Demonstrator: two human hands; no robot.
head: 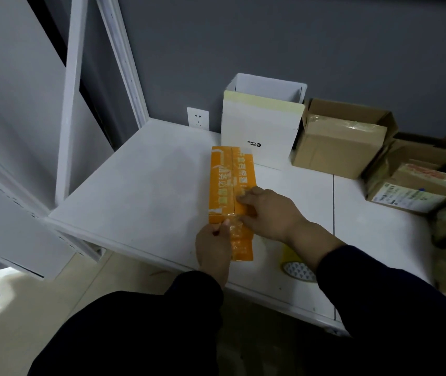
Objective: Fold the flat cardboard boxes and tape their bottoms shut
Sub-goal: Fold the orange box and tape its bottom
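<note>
White table (135, 185), white box (259, 131), brown boxes (338, 142), tape roll (297, 270)

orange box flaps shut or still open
Shut: on the orange box both flaps meet flat along a centre seam; clear tape covers the near end.

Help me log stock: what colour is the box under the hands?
The box is orange with white print; head view.

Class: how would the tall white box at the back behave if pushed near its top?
The white box stands tall, open-topped and apparently empty, so probably light and apt to tip. Pushed low, it would likely slide on the smooth table.
</note>
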